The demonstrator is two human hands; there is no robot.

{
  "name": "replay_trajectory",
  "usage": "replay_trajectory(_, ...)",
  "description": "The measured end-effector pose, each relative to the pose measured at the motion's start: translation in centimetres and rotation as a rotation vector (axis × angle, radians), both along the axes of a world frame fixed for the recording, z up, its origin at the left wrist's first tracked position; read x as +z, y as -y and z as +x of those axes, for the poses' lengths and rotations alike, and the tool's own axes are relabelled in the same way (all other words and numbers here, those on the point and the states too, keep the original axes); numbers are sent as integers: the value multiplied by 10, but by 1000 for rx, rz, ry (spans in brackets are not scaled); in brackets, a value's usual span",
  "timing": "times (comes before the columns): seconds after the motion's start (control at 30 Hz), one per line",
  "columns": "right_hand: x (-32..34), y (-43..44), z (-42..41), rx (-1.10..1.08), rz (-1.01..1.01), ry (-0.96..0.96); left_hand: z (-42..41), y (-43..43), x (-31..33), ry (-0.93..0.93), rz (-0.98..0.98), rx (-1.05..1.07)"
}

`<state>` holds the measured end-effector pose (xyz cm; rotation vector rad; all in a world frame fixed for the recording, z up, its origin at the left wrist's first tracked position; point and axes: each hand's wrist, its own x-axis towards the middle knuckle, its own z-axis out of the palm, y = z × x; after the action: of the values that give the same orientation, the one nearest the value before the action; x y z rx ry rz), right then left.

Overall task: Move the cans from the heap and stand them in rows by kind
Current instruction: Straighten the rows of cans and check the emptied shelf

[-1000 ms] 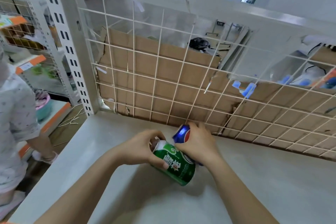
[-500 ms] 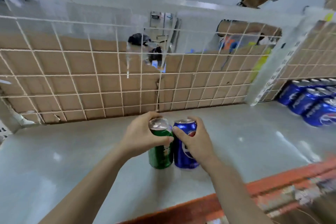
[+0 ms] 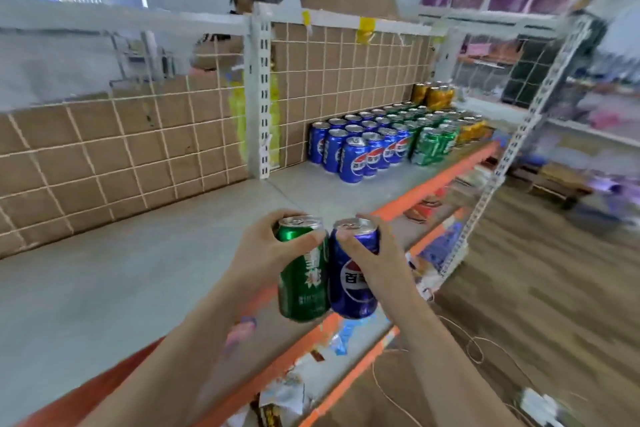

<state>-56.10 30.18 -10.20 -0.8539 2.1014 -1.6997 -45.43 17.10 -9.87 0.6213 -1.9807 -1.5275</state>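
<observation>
Head view, just right of the white slotted upright [image 3: 264, 97] and nearer the camera.
- Left hand [image 3: 258, 253]: fingers and thumb curled round the upper part of a green can [image 3: 304, 284].
- Right hand [image 3: 375, 255]: wrapped the same way round the top of a blue can [image 3: 353, 288].
- Both cans are upright and touch side by side. They are held over the orange front lip [image 3: 443, 175] of the grey shelf board [image 3: 121, 270] and rest on nothing.

Step, as judged: the carry, with two cans on their way to the sorted stock. The heap is not in view.

Right of the upright stands a block of blue cans [image 3: 353, 152], then green cans [image 3: 433, 144], then amber cans [image 3: 434, 96] farthest off.

Next move, as judged: set the blue can at the near end of its block. The green can needs a longer reach past the blue block. Each should go down flat on its base without knocking its neighbours.

Materials:
- Cans: thin glossy metal cylinders with pull-tab tops, likely slick to hold.
- Shelf board: flat and matt.
- Left of the upright: cardboard-backed wire grid [image 3: 104, 163], white wire over brown board.
</observation>
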Motion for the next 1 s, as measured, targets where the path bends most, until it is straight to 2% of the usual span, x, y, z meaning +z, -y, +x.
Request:
replay_trajectory(0.1,0,-46,-38,-57,4,-25,-49,-34,-3,14,2,-63)
replay_trajectory(0.2,-1,-78,-72,-112,-9,2,-95,-58,2,60,-99,-151)
replay_trajectory(0.4,-6,-108,-139,-218,-35,59,-177,-82,5,94,-151,-245)
replay_trajectory(0.5,-10,-108,-178,-219,-40,81,-221,-80,-2,79,-124,-238)
replay_trajectory(0.63,-14,-100,-243,-220,-31,56,-293,-71,-16,69,3,-257)
replay_trajectory(0.73,-10,-90,-299,-226,-29,68,-352,-59,-19,59,11,-261)
replay_trajectory(0.87,-1,-69,-366,-162,49,57,-415,-38,-18,35,52,-223)
replay_trajectory(1.0,-1,-40,-417,-103,79,7,-453,-10,-11,16,-44,-181)
